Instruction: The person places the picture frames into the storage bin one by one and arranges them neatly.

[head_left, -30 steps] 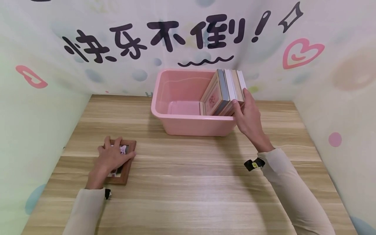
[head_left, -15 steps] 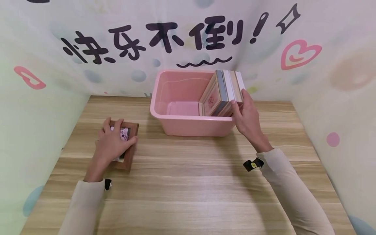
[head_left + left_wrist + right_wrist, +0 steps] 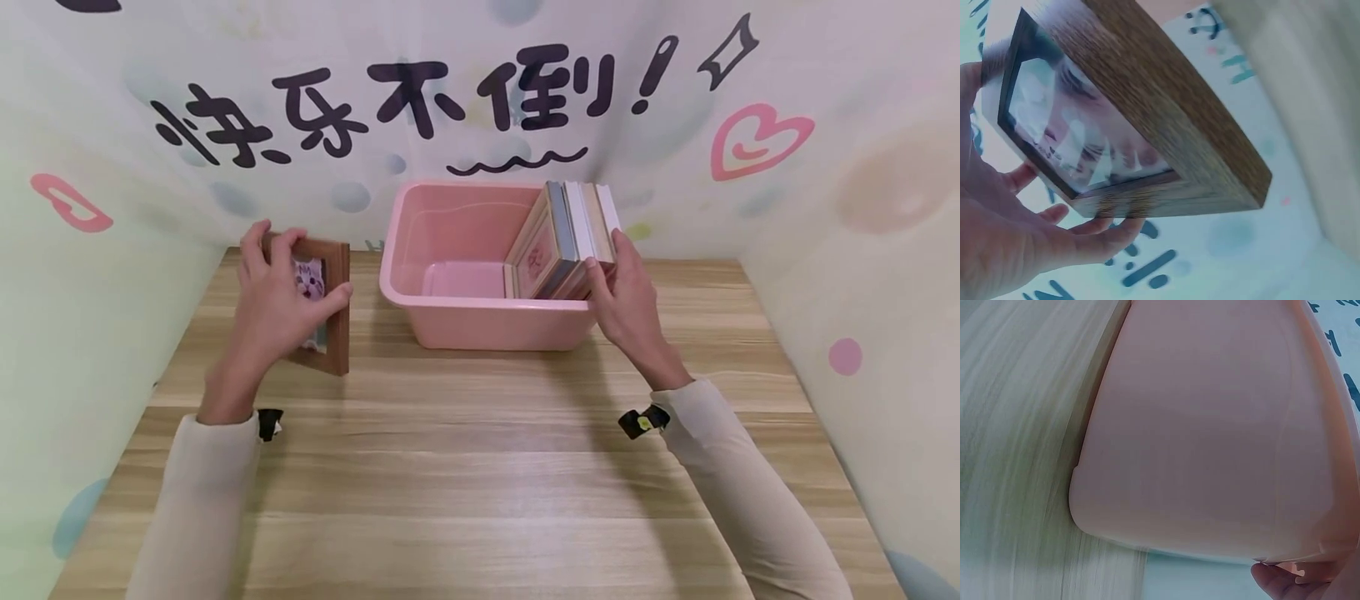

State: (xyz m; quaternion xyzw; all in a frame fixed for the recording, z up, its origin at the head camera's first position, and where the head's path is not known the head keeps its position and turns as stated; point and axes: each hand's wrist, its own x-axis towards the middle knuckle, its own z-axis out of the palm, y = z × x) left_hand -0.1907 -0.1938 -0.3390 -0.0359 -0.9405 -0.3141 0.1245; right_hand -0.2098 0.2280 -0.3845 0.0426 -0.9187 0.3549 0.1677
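Note:
My left hand [image 3: 266,312] grips a brown wooden picture frame [image 3: 339,333] holding a cat photo, thumb at its right side and fingers over its top. The frame stands nearly upright, left of the pink plastic bin [image 3: 495,327]. In the left wrist view the thick wooden picture frame [image 3: 1197,137] appears close up, fingers along its lower edge. Several picture frames [image 3: 558,242] lean in a row at the bin's right end. My right hand [image 3: 630,300] holds the row's outer end, thumb in front. The bin's wall [image 3: 1197,425] hides most of that hand in the right wrist view.
The bin stands on a wood-grain table [image 3: 465,467] near the back, close to a printed cloth backdrop [image 3: 300,200]. Its left part shows bare floor. Cloth walls rise along both sides of the table.
My left hand has raised the brown picture frame from lying on the table to nearly upright and carried it away from me, toward the back. My right hand stays at the bin.

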